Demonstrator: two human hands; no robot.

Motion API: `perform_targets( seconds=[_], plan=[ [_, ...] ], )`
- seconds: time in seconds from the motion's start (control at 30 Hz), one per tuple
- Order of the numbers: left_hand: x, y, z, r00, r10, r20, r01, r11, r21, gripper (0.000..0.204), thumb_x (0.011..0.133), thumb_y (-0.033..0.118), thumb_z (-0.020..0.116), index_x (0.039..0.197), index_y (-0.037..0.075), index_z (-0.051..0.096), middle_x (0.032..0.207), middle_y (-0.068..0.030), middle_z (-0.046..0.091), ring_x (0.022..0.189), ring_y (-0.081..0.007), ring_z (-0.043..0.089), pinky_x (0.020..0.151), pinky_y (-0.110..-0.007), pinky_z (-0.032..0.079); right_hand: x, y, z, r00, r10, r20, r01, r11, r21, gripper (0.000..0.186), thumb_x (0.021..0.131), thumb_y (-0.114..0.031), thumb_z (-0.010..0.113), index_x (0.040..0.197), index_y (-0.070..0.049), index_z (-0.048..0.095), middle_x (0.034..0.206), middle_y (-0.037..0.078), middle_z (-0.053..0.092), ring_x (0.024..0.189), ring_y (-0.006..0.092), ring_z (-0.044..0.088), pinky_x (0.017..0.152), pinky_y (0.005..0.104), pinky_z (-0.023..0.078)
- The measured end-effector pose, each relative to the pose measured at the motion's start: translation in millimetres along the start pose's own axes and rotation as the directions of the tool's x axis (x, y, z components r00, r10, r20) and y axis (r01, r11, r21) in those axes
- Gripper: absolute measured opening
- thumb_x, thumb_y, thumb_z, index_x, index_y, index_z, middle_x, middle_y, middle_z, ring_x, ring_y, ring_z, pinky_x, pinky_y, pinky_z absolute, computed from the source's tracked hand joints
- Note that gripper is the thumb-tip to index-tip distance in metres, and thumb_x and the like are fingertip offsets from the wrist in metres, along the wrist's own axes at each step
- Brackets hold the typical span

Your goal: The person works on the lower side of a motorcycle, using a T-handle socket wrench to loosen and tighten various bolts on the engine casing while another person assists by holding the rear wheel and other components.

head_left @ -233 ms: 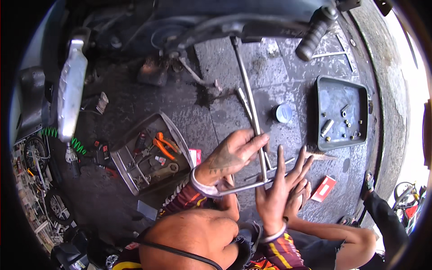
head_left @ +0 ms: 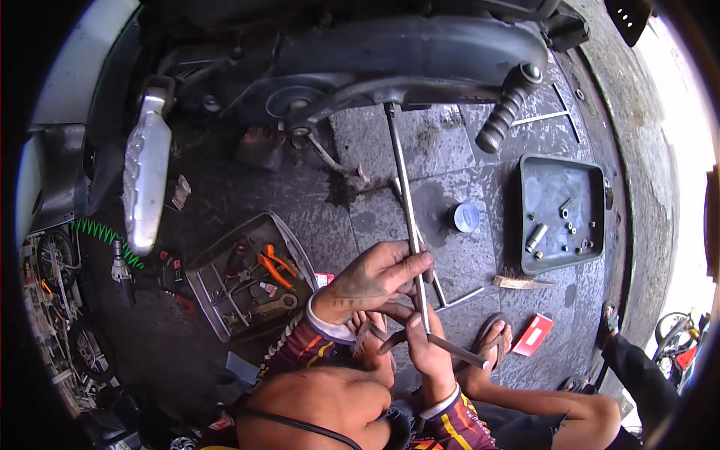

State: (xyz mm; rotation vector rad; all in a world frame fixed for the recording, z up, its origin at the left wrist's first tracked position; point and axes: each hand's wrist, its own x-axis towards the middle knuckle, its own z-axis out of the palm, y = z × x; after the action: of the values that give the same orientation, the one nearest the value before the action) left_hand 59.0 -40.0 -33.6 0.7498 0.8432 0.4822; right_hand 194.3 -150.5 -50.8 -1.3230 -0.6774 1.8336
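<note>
A long metal T-handle wrench (head_left: pixel 403 176) runs from the underside of the dark motorcycle engine casing (head_left: pixel 420 56) toward me. Its far end meets the casing's lower edge. My left hand (head_left: pixel 364 285) is closed round the shaft, with the thumb along it. Nearer to me, my right hand (head_left: pixel 424 352) has its fingers wrapped round the crossbar where it joins the shaft. One end of the crossbar sticks out to the right of that hand. Under the wrench, another T-handle tool (head_left: pixel 440 289) lies on the floor, partly covered by my hands.
A black tray (head_left: pixel 525 217) of sockets and small parts sits at right, near a round blue-lidded tub (head_left: pixel 466 217), a brush (head_left: pixel 517 283) and a red-and-white box (head_left: pixel 533 334). To the left lies a tool tray (head_left: pixel 206 304) with orange-handled pliers (head_left: pixel 277 268). A footrest (head_left: pixel 506 112) juts out above.
My right hand had its fingers spread against the crossbar and has now closed round it. The crossbar has turned. My view has shifted, showing more of the casing.
</note>
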Motion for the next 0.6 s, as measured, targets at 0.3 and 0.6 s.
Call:
perform_targets(
  seconds=[0.3,0.6],
  plan=[
    [13.0,-2.1,11.2,0.991,-0.030,-0.128,0.034,0.999,0.032,0.029,0.095,0.033,0.053,0.082,0.007,0.060,0.055,0.0078,0.038,0.047,-0.0024,0.034,0.043,-0.020,0.024,-28.3,27.6,-25.5,0.832,-0.348,-0.432,0.120,0.874,-0.471,0.063,0.099,-0.047,0.028,0.110,0.010,0.054,0.087,0.020,0.066,0.067,0.0284,0.067,0.051,0.0332,0.053],
    [17.7,-4.0,9.7,0.993,-0.016,-0.118,0.015,1.000,-0.016,0.028,0.094,0.031,0.054,0.084,0.005,0.060,0.057,0.0086,0.036,0.049,-0.0008,0.031,0.043,-0.019,0.023,-21.5,7.8,-40.9,0.552,-0.591,-0.588,0.164,0.769,-0.618,0.029,0.086,-0.008,0.059,0.112,0.002,0.051,0.112,0.017,0.052,0.104,0.0240,0.053,0.091,0.0326,0.041]
  ],
)
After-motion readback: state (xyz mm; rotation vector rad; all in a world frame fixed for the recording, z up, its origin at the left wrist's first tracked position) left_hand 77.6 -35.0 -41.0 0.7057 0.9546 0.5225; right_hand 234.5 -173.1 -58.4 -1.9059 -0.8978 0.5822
